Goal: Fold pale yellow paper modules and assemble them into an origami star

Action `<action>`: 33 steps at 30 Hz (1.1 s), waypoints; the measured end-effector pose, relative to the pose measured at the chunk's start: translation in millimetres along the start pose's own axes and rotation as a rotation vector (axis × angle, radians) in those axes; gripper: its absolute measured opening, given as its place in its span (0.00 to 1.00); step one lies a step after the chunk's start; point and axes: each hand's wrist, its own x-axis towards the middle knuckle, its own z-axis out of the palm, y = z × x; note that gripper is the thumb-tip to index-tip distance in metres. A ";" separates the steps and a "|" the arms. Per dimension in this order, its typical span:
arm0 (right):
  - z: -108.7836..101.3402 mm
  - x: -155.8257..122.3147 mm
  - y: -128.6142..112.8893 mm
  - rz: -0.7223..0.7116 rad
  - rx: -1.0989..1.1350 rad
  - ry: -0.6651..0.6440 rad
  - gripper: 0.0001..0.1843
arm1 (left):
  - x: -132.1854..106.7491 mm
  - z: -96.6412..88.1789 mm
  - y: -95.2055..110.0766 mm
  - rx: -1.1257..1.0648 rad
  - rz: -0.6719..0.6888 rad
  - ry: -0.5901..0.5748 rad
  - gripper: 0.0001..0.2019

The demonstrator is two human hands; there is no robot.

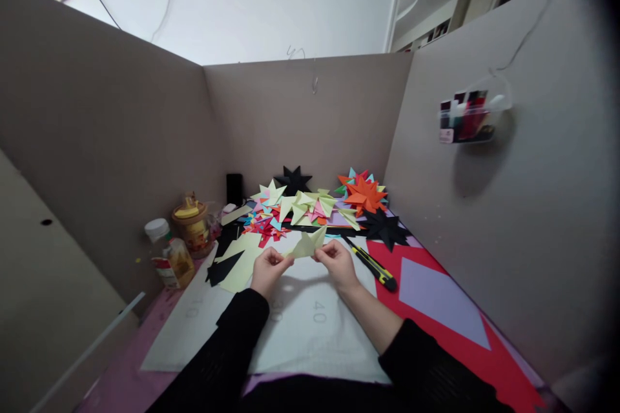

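Between my two hands is a folded piece of pale yellow paper (pixel 306 246), held up above a white mat (pixel 310 335) with printed numbers. My left hand (pixel 269 271) pinches its left edge between thumb and fingers. On the opposite side my right hand (pixel 338 262) is closed on the lower right part. Some fingertips are hidden behind the paper. A yellow and black utility knife (pixel 375 266) lies just right of my right hand. Pale yellow sheets (pixel 245 268) and black paper pieces (pixel 223 269) lie left of my left hand.
Folded paper stars, among them an orange one (pixel 364 195) and black ones (pixel 385 228), are heaped at the back. Red paper (pixel 436 316) and a lilac sheet (pixel 438 297) lie on the right. A white-capped bottle (pixel 169 255) and a brown cup (pixel 192 229) stand left. Grey panels (pixel 310 122) enclose the table.
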 end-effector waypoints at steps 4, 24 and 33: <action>-0.6 2.7 0.9 -0.026 0.014 0.068 0.14 | 1.8 2.0 -3.1 -0.168 -0.088 -0.017 0.19; 10.8 -15.6 -6.7 -0.075 -0.355 -0.278 0.10 | -9.6 7.2 1.7 0.314 0.078 -0.192 0.33; 9.1 -12.9 -2.8 0.043 -0.079 -0.333 0.18 | -4.9 6.0 -5.6 0.026 -0.071 -0.129 0.30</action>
